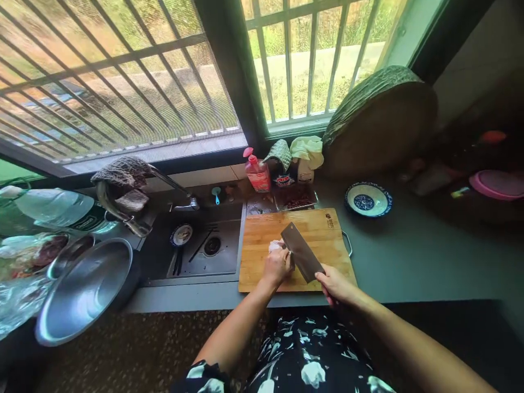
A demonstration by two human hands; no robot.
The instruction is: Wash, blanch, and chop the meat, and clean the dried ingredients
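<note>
Your right hand (335, 284) is wrapped around the handle of a cleaver (302, 252), fingers closed tight on it; the handle itself is hidden inside the grip. The blade slants up and left across the wooden cutting board (262, 267), its edge touching or just above the board next to your left hand (277, 266). Your left hand lies knuckles up on the board, fingers curled and pressed down on a small pale piece of food (275, 245). It is too small and covered to say what it is, possibly meat or fat. That piece sits near the board's middle, just left of the blade.

The board lies flat on the grey surface (409, 262), right beside the sink (196, 245). 1 small dish (182, 234) lies in the sink basin, and a tap (186, 204) stands behind it. Behind the board: a red bottle (257, 172), a metal tray of dark red stuff (295, 197), and a blue-and-white bowl (368, 199) to the right, well apart from the cleaver. A large round wooden block (380, 123) leans against the window corner. At the far left a big steel basin (84, 289) sits tilted, with a plastic water bottle (53, 207) lying on its side behind it. A pink lid (497, 184) shows at the far right.
</note>
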